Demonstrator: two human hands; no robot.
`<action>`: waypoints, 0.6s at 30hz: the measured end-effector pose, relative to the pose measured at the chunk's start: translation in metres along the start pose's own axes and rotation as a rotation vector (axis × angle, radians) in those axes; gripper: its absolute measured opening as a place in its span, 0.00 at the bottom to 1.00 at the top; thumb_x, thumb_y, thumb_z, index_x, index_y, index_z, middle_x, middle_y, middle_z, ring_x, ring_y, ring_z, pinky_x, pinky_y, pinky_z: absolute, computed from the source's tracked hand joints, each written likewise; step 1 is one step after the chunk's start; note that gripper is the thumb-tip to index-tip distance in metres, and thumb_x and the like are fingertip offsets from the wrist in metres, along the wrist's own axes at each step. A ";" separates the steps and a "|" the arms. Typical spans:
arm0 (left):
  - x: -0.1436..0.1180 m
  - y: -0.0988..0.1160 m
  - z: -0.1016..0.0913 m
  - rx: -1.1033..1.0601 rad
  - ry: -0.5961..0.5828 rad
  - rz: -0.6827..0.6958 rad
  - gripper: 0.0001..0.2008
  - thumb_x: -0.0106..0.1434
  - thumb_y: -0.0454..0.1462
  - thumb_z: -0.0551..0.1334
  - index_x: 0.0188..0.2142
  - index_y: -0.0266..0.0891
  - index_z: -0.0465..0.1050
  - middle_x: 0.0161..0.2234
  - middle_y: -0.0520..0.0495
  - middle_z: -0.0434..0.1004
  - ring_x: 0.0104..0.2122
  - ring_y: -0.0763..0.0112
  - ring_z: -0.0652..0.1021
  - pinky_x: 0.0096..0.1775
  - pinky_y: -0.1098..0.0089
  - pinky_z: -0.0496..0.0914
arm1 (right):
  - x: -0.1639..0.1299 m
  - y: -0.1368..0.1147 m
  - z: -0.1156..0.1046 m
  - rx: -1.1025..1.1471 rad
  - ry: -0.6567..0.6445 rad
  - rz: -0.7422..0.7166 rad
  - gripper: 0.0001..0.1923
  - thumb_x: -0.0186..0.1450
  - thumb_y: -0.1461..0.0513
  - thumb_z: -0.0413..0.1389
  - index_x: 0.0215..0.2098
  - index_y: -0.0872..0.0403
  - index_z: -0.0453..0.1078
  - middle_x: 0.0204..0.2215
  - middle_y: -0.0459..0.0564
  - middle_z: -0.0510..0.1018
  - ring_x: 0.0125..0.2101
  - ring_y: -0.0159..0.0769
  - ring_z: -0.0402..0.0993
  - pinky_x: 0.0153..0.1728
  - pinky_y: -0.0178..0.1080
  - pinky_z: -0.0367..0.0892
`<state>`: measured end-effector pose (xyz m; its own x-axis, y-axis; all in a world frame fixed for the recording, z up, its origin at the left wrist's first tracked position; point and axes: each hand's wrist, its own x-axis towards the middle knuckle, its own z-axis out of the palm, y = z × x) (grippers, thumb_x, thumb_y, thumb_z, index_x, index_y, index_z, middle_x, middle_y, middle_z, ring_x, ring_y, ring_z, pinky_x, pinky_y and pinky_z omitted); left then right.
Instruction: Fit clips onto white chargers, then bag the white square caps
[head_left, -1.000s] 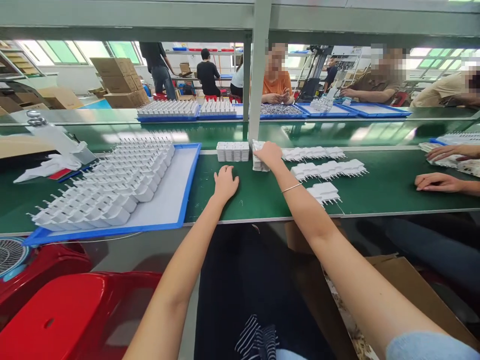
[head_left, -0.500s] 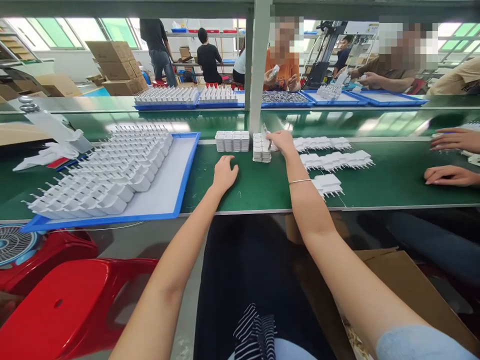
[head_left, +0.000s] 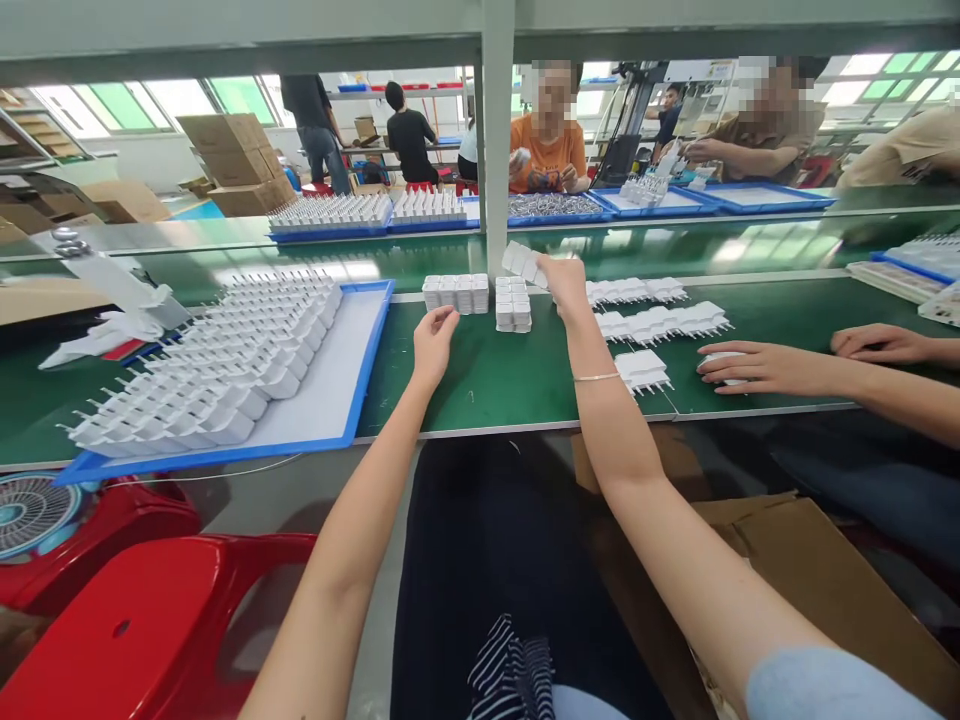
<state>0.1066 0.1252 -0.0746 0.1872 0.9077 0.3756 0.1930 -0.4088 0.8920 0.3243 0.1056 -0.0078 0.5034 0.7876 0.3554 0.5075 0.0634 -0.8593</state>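
A thin white plastic strip of joined square covers (head_left: 523,263) is pinched in my right hand (head_left: 564,284), raised and tilted above a short stack of the same white covers (head_left: 513,312). My left hand (head_left: 435,345) is just in front of a wider stack of white covers (head_left: 456,293), thumb and fingers drawn together. Whether anything small lies between those fingertips is hidden. Right of my right hand, rows of white plastic parts with thin prongs (head_left: 666,321) lie on the green bench (head_left: 480,385).
At left, a blue-edged tray (head_left: 322,380) holds rows of white pronged housings (head_left: 217,370). A grey post (head_left: 496,150) rises behind the stacks. A co-worker's hand (head_left: 739,362) covers a white part at right. Red stools (head_left: 127,620) stand below left.
My right hand has lifted the strip of covers off the short stack. My left hand has moved toward the wider stack, its fingers closing. A co-worker's hand has reached in from the right.
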 end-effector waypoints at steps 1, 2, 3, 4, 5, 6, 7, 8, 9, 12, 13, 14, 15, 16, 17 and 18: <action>-0.001 0.006 -0.002 -0.064 -0.030 -0.022 0.23 0.67 0.49 0.49 0.49 0.35 0.69 0.51 0.34 0.75 0.51 0.56 0.77 0.54 0.54 0.70 | -0.014 -0.005 0.002 0.005 0.019 -0.027 0.15 0.64 0.62 0.49 0.20 0.54 0.63 0.22 0.48 0.65 0.27 0.35 0.65 0.29 0.37 0.64; -0.003 0.013 -0.003 -0.161 -0.073 -0.059 0.27 0.68 0.53 0.46 0.50 0.35 0.69 0.51 0.33 0.75 0.50 0.55 0.78 0.51 0.53 0.72 | -0.031 -0.010 0.005 0.004 0.036 -0.071 0.14 0.64 0.62 0.50 0.21 0.54 0.66 0.25 0.49 0.69 0.30 0.37 0.67 0.33 0.38 0.66; -0.004 0.019 -0.004 -0.285 -0.125 -0.111 0.30 0.67 0.56 0.45 0.50 0.35 0.69 0.50 0.32 0.76 0.48 0.53 0.79 0.48 0.52 0.74 | -0.051 -0.013 0.010 -0.002 0.047 -0.133 0.13 0.64 0.61 0.51 0.23 0.55 0.69 0.31 0.52 0.72 0.35 0.38 0.69 0.38 0.39 0.68; -0.006 0.025 -0.003 -0.412 -0.164 -0.166 0.31 0.65 0.58 0.47 0.50 0.36 0.69 0.49 0.32 0.77 0.47 0.52 0.80 0.46 0.52 0.74 | -0.074 -0.015 0.017 -0.039 0.078 -0.271 0.10 0.64 0.62 0.52 0.28 0.56 0.74 0.40 0.55 0.74 0.41 0.42 0.70 0.45 0.42 0.68; -0.007 0.029 -0.001 -0.523 -0.177 -0.213 0.31 0.63 0.59 0.51 0.48 0.35 0.70 0.48 0.32 0.78 0.45 0.52 0.80 0.45 0.53 0.75 | -0.096 -0.015 0.023 -0.097 0.093 -0.396 0.09 0.63 0.62 0.53 0.34 0.56 0.76 0.48 0.59 0.72 0.48 0.46 0.68 0.51 0.46 0.66; -0.008 0.033 0.001 -0.602 -0.157 -0.243 0.28 0.61 0.57 0.56 0.47 0.35 0.70 0.46 0.33 0.78 0.44 0.52 0.80 0.45 0.54 0.75 | -0.117 -0.016 0.029 -0.156 0.058 -0.486 0.11 0.63 0.63 0.54 0.40 0.57 0.77 0.54 0.61 0.69 0.52 0.49 0.66 0.55 0.49 0.63; -0.008 0.034 0.003 -0.634 -0.111 -0.250 0.24 0.60 0.53 0.60 0.45 0.35 0.71 0.45 0.35 0.79 0.44 0.54 0.80 0.46 0.56 0.74 | -0.134 -0.015 0.033 -0.196 0.000 -0.540 0.13 0.63 0.65 0.54 0.44 0.57 0.76 0.58 0.61 0.67 0.54 0.51 0.63 0.57 0.52 0.62; -0.008 0.034 0.005 -0.617 -0.049 -0.232 0.20 0.59 0.48 0.62 0.43 0.35 0.71 0.44 0.37 0.79 0.43 0.56 0.80 0.46 0.59 0.74 | -0.146 -0.015 0.036 -0.210 -0.071 -0.564 0.16 0.62 0.65 0.56 0.48 0.57 0.75 0.61 0.61 0.64 0.56 0.53 0.61 0.58 0.54 0.61; -0.008 0.033 0.006 -0.590 0.008 -0.214 0.16 0.58 0.44 0.63 0.41 0.35 0.70 0.43 0.39 0.79 0.43 0.58 0.80 0.47 0.61 0.73 | -0.152 -0.016 0.036 -0.189 -0.156 -0.557 0.20 0.61 0.64 0.59 0.52 0.55 0.72 0.62 0.60 0.61 0.57 0.54 0.60 0.58 0.56 0.61; -0.010 0.025 0.002 -0.477 0.056 -0.107 0.12 0.57 0.37 0.64 0.41 0.38 0.70 0.45 0.44 0.79 0.46 0.62 0.79 0.50 0.65 0.72 | -0.135 -0.021 0.034 0.046 -0.354 -0.382 0.35 0.58 0.56 0.64 0.62 0.48 0.62 0.64 0.57 0.58 0.55 0.50 0.65 0.54 0.53 0.67; -0.011 0.022 0.000 -0.414 0.035 -0.055 0.12 0.59 0.37 0.64 0.42 0.38 0.70 0.46 0.45 0.79 0.47 0.63 0.78 0.50 0.65 0.72 | -0.121 -0.023 0.034 0.137 -0.367 -0.290 0.36 0.59 0.54 0.63 0.63 0.47 0.59 0.62 0.56 0.60 0.52 0.47 0.68 0.51 0.51 0.70; -0.011 0.019 -0.003 -0.344 0.007 -0.006 0.11 0.60 0.38 0.62 0.43 0.39 0.69 0.46 0.45 0.78 0.47 0.63 0.78 0.50 0.65 0.72 | -0.107 -0.024 0.035 0.195 -0.345 -0.193 0.34 0.60 0.53 0.63 0.62 0.48 0.59 0.59 0.57 0.64 0.48 0.45 0.72 0.49 0.49 0.71; -0.010 0.017 -0.006 -0.275 -0.019 0.029 0.11 0.62 0.38 0.61 0.44 0.40 0.69 0.46 0.45 0.78 0.47 0.63 0.78 0.49 0.65 0.72 | -0.093 -0.024 0.038 0.221 -0.353 -0.110 0.31 0.60 0.53 0.62 0.59 0.50 0.62 0.54 0.57 0.69 0.44 0.43 0.74 0.45 0.48 0.73; -0.008 0.015 -0.008 -0.218 -0.043 0.043 0.10 0.64 0.38 0.59 0.45 0.40 0.68 0.46 0.45 0.78 0.46 0.63 0.78 0.48 0.64 0.73 | -0.082 -0.022 0.041 0.244 -0.398 -0.052 0.26 0.60 0.53 0.62 0.54 0.53 0.66 0.48 0.56 0.73 0.40 0.42 0.74 0.42 0.46 0.74; -0.004 0.013 -0.009 -0.179 -0.068 0.034 0.09 0.65 0.38 0.58 0.45 0.40 0.68 0.45 0.45 0.78 0.46 0.63 0.79 0.47 0.64 0.74 | -0.073 -0.020 0.044 0.275 -0.458 -0.016 0.22 0.60 0.53 0.62 0.49 0.54 0.69 0.43 0.55 0.76 0.38 0.41 0.75 0.38 0.45 0.74; 0.001 0.012 -0.010 -0.154 -0.099 0.020 0.08 0.66 0.38 0.57 0.44 0.40 0.68 0.44 0.46 0.78 0.45 0.63 0.79 0.46 0.64 0.74 | -0.067 -0.016 0.048 0.318 -0.519 0.009 0.18 0.60 0.54 0.62 0.45 0.54 0.71 0.39 0.53 0.77 0.37 0.41 0.75 0.36 0.43 0.74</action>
<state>0.0998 0.1220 -0.0611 0.2846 0.8827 0.3738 0.0404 -0.4007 0.9153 0.2492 0.0816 -0.0358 0.0596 0.9798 0.1910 0.2313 0.1726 -0.9575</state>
